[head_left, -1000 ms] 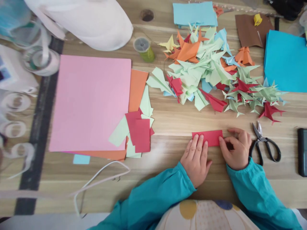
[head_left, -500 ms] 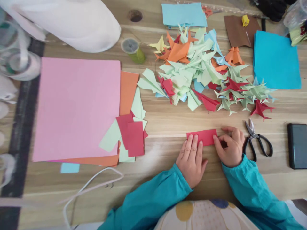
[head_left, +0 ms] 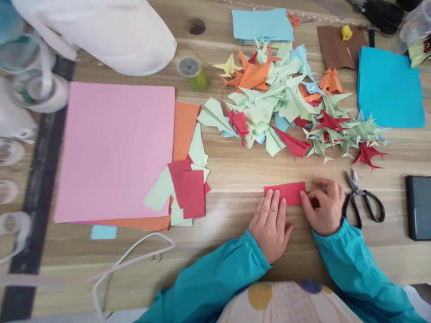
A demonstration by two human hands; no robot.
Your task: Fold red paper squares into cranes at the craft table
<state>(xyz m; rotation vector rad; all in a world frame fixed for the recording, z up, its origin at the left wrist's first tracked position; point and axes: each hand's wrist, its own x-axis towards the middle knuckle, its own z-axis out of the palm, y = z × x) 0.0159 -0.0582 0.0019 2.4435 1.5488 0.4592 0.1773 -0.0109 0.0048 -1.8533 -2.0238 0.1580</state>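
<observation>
A red paper strip (head_left: pixel 289 193) lies flat on the wooden table in front of me. My left hand (head_left: pixel 270 224) is open, its straight fingers pressing down on the strip's lower left part. At the strip's right end is my right hand (head_left: pixel 323 207), closed, with thumb and curled fingers at the paper's edge. Just right of that hand lie black-handled scissors (head_left: pixel 358 193), blades pointing away from me. Beyond both hands spreads a pile of folded paper pieces (head_left: pixel 283 98), mostly pale green with some red, orange and blue.
To the left, a pink sheet stack (head_left: pixel 117 148) carries red paper pieces (head_left: pixel 193 193) at its corner. Blue paper (head_left: pixel 390 89) sits at the right rear, near a dark box (head_left: pixel 419 206). A green thread spool (head_left: pixel 193 74) stands behind; tape rolls (head_left: pixel 40 92) line the far left.
The camera view has shifted slightly, so the scene sits a little further right. Both hands and the red strip show no clear movement on the table.
</observation>
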